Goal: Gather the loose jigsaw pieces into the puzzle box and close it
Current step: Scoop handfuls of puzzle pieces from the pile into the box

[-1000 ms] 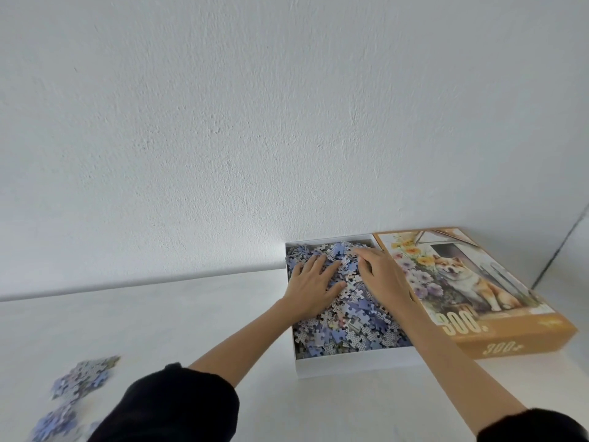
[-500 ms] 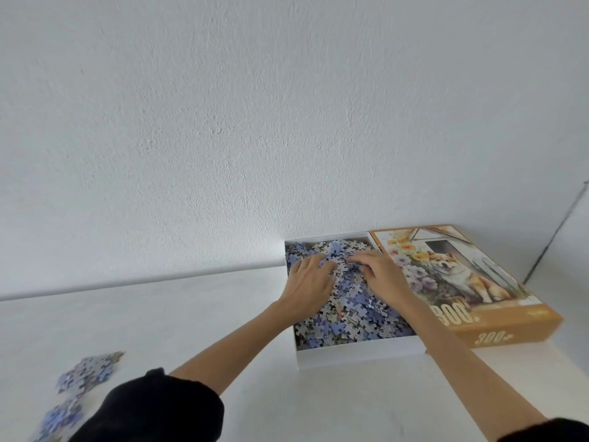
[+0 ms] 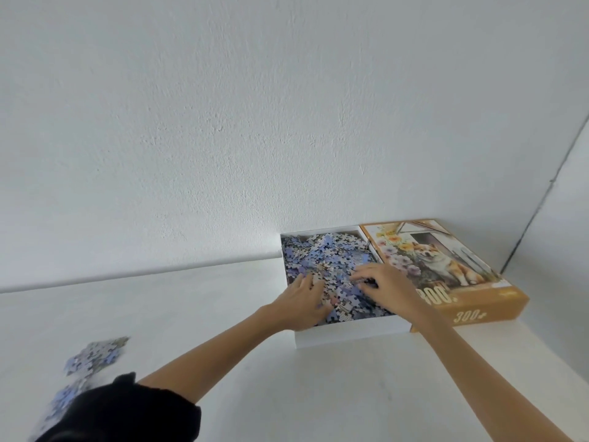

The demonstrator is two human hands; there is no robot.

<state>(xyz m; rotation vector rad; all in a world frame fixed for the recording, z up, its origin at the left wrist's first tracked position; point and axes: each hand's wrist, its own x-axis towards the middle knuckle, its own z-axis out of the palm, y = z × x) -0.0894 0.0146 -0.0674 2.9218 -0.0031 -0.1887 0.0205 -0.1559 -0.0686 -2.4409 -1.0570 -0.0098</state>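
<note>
Left hand (image 3: 299, 301) flat-fingered on the heap (image 3: 328, 260) in the box (image 3: 350, 334); right hand (image 3: 387, 285) fingers curled, grip unclear; light, slidy card, so loose pieces (image 3: 95, 352) are likely best scooped in cupped palms.

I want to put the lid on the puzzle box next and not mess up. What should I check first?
1. All pieces in the box: not ok. A bunch of loose pieces lies on the table, far to the left.
2. Hands out of the box: not ok. The left hand and the right hand both lie on the pile inside.
3. Pile lower than the box's rim: cannot tell from this angle.
4. Lid close by: ok. It lies right beside the box, picture side up.
5. Nothing on the lid: not ok. The right forearm crosses its near corner.
</note>
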